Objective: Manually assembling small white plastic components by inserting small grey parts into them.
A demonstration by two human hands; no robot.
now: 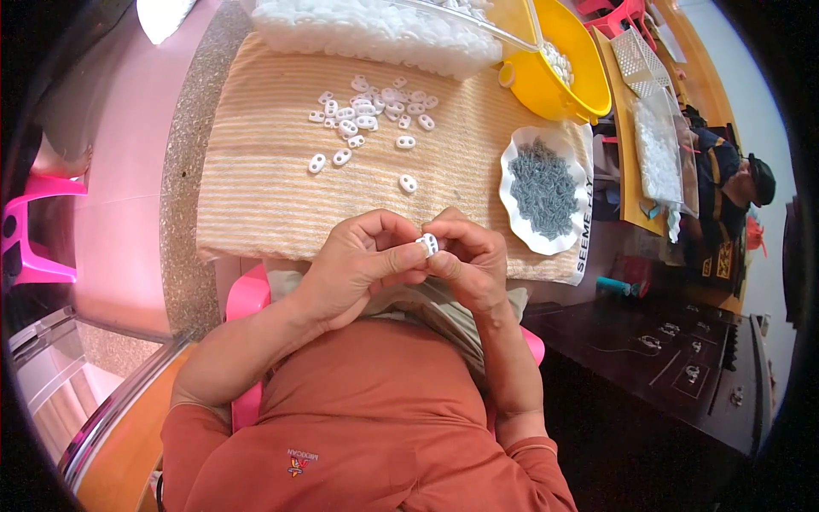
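A small white two-hole cord lock (430,244) is pinched between the fingertips of both my hands, just off the table's near edge. My left hand (354,264) grips it from the left with thumb and forefinger. From the right, my right hand (472,256) closes on it with thumb and fingers. Beyond the hands lies a loose cluster of white two-hole plastic pieces (364,108). One single piece (408,183) lies closest to my hands. To the right, a white wavy-rimmed dish (510,188) holds a heap of small grey springs (546,189).
A striped cloth (256,171) covers the table. At the far edge stands a clear bin (392,51) full of white parts, beside a yellow basin (533,85) holding more. A pink stool (43,230) is at the left. Another person (725,179) sits far right.
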